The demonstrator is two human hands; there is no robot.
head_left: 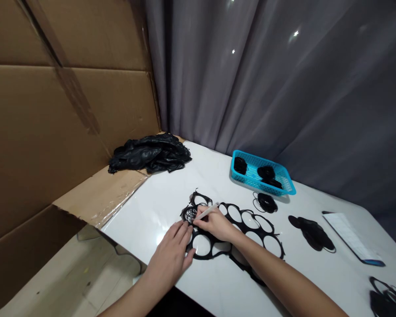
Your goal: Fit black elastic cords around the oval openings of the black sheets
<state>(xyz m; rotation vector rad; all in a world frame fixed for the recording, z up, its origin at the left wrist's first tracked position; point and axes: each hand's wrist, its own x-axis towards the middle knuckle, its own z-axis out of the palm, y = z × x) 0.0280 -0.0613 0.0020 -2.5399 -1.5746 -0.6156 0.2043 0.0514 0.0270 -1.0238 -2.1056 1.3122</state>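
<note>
A thin black sheet (217,249) with rows of large round holes lies flat on the white table (214,281). My right hand (214,223) pinches a slim white pen-like tool (207,211), its tip down at a round patch of tangled black strands (190,214) on the sheet's left end. I cannot make out the tip's kind. Close beside it my left hand (174,246) lies with fingers stretched out, fingertips at the sheet's left edge. My right forearm hides part of the sheet.
A crumpled black heap (152,152) lies at the back left, near a cardboard wall (69,110). Toward the curtain stands a blue basket (260,182) holding black bundles. To the right are a black coil (267,202), black pieces (313,233) and a flat white-topped object (353,240).
</note>
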